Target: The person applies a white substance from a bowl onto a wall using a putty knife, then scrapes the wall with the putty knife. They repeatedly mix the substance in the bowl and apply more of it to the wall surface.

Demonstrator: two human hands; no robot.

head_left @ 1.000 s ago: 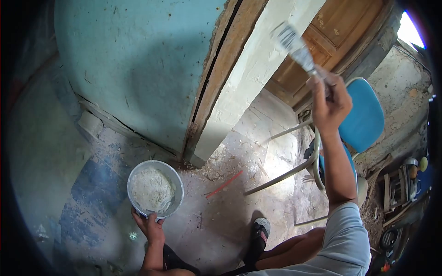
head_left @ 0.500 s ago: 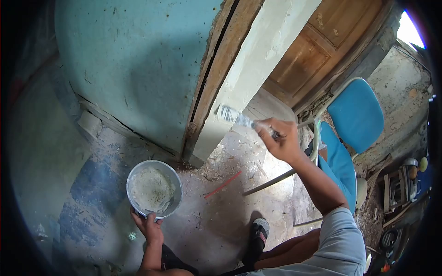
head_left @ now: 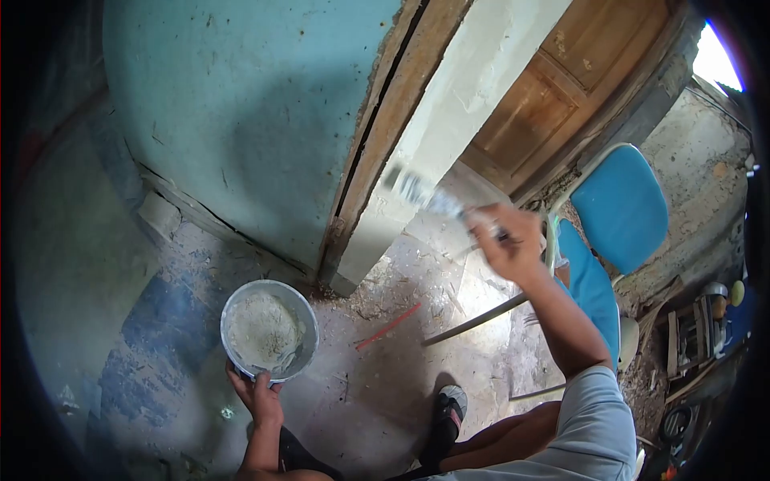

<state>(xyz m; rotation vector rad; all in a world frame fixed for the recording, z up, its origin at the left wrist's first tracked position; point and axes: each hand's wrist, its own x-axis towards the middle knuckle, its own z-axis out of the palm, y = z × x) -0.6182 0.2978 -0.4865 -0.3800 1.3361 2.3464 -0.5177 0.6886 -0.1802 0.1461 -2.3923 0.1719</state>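
Note:
My right hand point(head_left: 507, 243) is closed round the handle of a paintbrush point(head_left: 427, 196), smeared with pale paint and blurred by motion. Its bristles lie at the lower part of the white-coated post point(head_left: 449, 112) beside the wooden door frame. Low on the left, my left hand point(head_left: 258, 394) grips the near rim of a grey bucket point(head_left: 311, 309), thumb over the edge and fingers beneath. A pale, lumpy mixture point(head_left: 265, 329) lies inside the bucket.
A blue padded chair point(head_left: 622, 212) stands at the right, its metal leg point(head_left: 473, 319) reaching toward the post. Behind it are a brown panelled door point(head_left: 545, 96) and a cluttered rack point(head_left: 694, 333). A teal wall point(head_left: 241, 120) rises at left; a red strip point(head_left: 388, 326) lies on the dusty floor.
My right hand and the brush have moved up and to the right along the post. My left hand and the bucket have stayed in place.

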